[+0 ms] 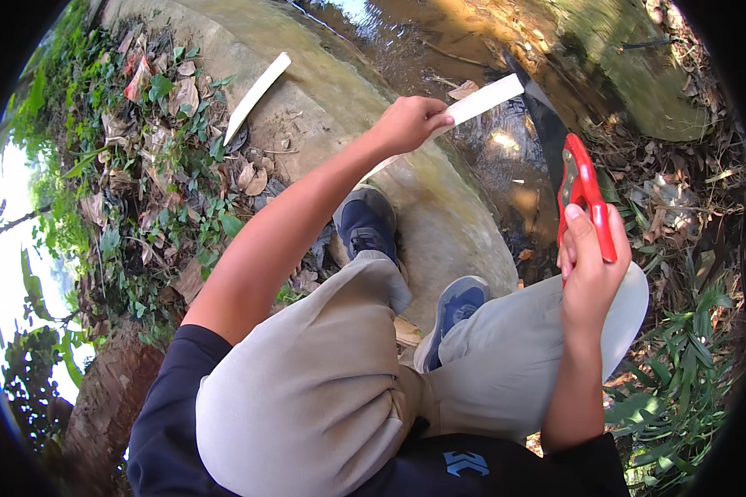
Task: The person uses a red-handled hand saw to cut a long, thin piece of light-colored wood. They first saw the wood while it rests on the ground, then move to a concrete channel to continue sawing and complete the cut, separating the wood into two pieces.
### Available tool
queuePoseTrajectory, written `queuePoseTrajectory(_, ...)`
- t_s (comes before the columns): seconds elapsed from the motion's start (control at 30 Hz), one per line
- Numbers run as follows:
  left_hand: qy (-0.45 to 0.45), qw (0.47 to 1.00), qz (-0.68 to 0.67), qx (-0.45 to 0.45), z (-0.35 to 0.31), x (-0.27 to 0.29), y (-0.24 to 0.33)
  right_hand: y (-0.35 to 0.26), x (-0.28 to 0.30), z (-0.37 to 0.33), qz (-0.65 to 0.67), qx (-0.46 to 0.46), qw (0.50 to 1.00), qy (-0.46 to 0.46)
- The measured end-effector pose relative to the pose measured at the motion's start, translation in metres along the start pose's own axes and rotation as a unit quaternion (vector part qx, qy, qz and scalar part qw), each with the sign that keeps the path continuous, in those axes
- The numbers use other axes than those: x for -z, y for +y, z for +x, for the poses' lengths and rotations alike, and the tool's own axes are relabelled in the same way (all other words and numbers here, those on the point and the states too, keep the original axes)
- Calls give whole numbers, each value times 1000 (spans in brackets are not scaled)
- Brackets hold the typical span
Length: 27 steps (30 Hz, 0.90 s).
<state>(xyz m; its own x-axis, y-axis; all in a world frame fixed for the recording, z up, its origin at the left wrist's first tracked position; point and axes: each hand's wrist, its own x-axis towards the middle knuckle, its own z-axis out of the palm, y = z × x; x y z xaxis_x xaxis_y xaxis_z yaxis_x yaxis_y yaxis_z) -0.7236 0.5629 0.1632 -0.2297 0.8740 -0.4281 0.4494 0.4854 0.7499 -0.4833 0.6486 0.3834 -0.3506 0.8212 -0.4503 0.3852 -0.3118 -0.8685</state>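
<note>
My left hand (412, 124) is closed around a pale, flat wooden strip (491, 99), which sticks out to the right over the water. My right hand (587, 248) grips the red handle of a hand saw (547, 124). The saw's dark blade points up and away, its side by the strip's far end; whether blade and wood touch I cannot tell. Another pale strip (257, 95), slightly curved, lies on the stone at the far left, apart from both hands.
Between my shoes runs a curved stone ledge (452, 219), with a shallow brown stream (472, 50) beyond it. Leaf litter and green creepers (162, 157) cover the left bank. Grassy plants (680, 364) grow at the right. A mossy rock (638, 74) stands at the far right.
</note>
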Motion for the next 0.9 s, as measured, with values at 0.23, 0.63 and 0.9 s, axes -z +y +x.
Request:
queuePoseTrajectory(0.23,-18,996,79,-31,9,-1,-30,9,12,9,-31,37,999,-1)
queuePoseTrajectory(0.63,-66,997,13,47,-14,12,-43,7,23,-4,-83,78,991,-69)
queuePoseTrajectory(0.9,3,999,-8,53,-31,8,-47,7,25,-50,-195,55,967,-154)
